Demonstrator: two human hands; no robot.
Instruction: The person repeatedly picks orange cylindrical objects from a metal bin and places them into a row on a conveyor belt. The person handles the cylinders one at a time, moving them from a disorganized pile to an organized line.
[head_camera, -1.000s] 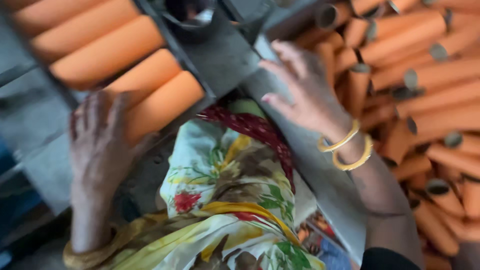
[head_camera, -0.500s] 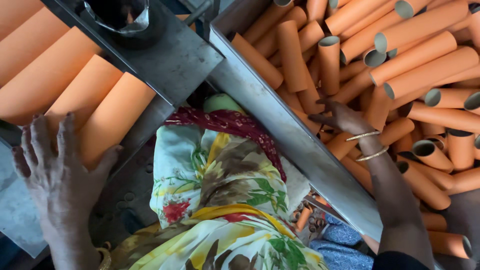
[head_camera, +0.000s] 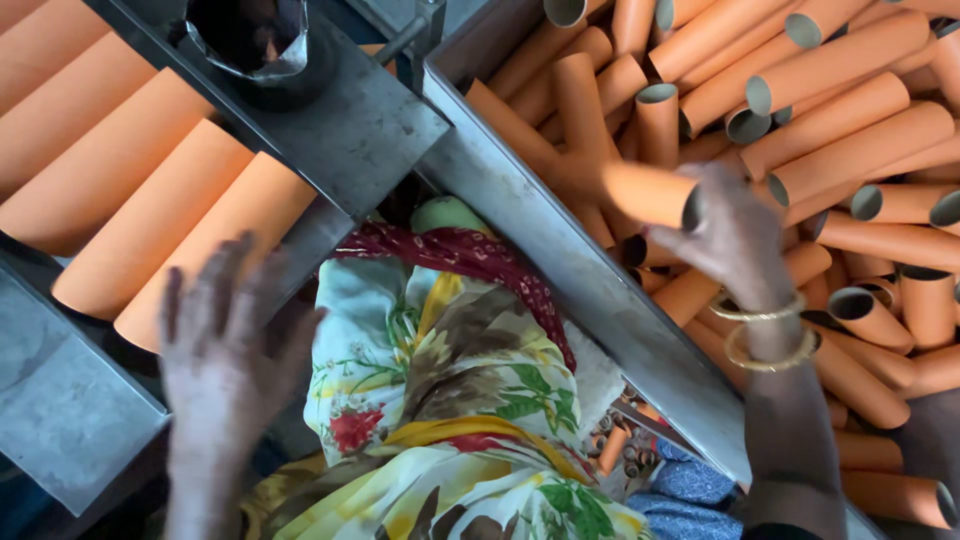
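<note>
My right hand (head_camera: 735, 240), with two gold bangles at the wrist, is shut on one orange cardboard tube (head_camera: 645, 193) and lifts it just above a big pile of the same tubes (head_camera: 850, 110) in a metal bin. My left hand (head_camera: 225, 350) is blurred, fingers spread, holding nothing, hovering near the lower end of a row of orange tubes (head_camera: 150, 210) lying side by side on a sloped metal tray. My lap is covered by floral cloth (head_camera: 440, 400).
A grey metal wall (head_camera: 570, 270) of the bin runs diagonally between my lap and the tube pile. A flat metal plate (head_camera: 340, 120) carries a dark round pot (head_camera: 265, 50). Another metal plate (head_camera: 60, 400) lies at lower left.
My right hand has taken hold of a tube from the pile and raised it toward the left. My left hand has lifted off the metal plate and moved right, toward the row of tubes.
</note>
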